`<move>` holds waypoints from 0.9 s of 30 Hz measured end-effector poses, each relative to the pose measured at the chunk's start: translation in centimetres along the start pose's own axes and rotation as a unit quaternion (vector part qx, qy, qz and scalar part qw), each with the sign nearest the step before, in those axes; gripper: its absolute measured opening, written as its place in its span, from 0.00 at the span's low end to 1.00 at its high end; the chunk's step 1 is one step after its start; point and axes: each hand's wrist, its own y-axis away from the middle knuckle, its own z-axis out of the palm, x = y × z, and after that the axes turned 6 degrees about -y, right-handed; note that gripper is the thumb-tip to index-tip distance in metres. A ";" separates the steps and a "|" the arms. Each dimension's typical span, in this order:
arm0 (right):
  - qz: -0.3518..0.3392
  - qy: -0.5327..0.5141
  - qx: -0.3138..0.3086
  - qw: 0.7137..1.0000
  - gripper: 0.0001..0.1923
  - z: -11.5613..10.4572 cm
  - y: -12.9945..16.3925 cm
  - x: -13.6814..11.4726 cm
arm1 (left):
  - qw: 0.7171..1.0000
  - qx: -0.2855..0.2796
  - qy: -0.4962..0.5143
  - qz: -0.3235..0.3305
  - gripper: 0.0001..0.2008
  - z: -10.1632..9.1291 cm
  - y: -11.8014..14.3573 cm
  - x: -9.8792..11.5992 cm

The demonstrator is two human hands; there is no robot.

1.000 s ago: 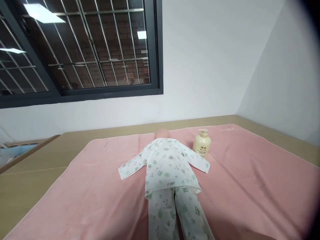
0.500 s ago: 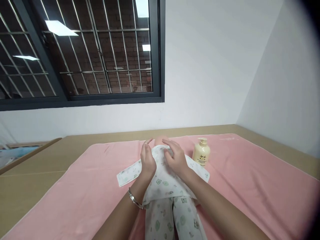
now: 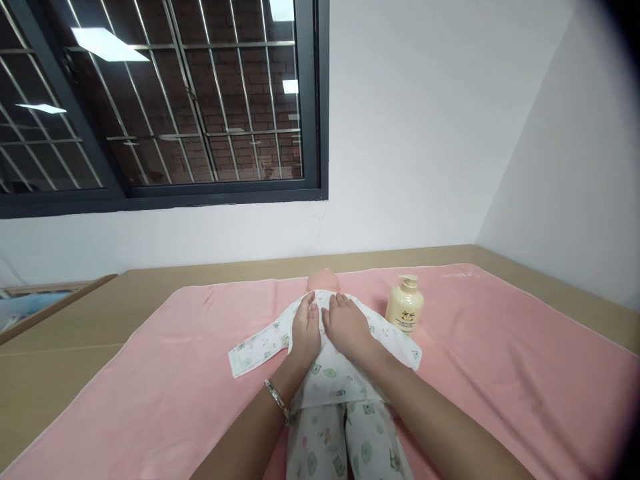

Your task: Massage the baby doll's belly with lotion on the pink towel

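Note:
A baby doll (image 3: 323, 280) lies on its back, its smooth head at the far end. It wears a white printed top (image 3: 333, 380) with sleeves spread to both sides, and matching trousers (image 3: 317, 440). My left hand (image 3: 306, 330), below a silver bracelet (image 3: 277, 399) on the wrist, rests along the left side of the doll's chest with fingers stretched out. Flat on the right side of the chest lies my right hand (image 3: 347, 325), fingers extended. Neither hand grips anything. The top's chest is partly hidden under my hands.
A pink sheet (image 3: 180, 373) covers much of the wooden surface (image 3: 75, 360). Right of the doll, near its sleeve, stands a cream pump bottle (image 3: 404, 310). Beyond are a white wall (image 3: 400, 133) and a barred window (image 3: 317, 100). Something blue (image 3: 35, 303) shows at far left.
Both hands have come down from above the chest onto the top, fingers straighter than before. More of the doll's head shows now. The view has shifted slightly.

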 end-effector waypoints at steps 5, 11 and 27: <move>-0.144 -0.018 -0.049 0.988 0.25 0.1 -0.2 -0.2 | 0.999 0.020 0.027 0.004 0.22 0.2 0.0 -0.5; 0.028 -0.002 -0.026 0.999 0.31 0.2 -0.6 0.7 | 1.000 0.021 -0.001 0.005 0.21 0.3 0.0 -0.2; 0.034 0.028 -0.001 0.999 0.27 -0.3 -0.6 1.4 | 0.972 -0.049 -0.226 0.042 0.22 0.6 -0.8 -1.4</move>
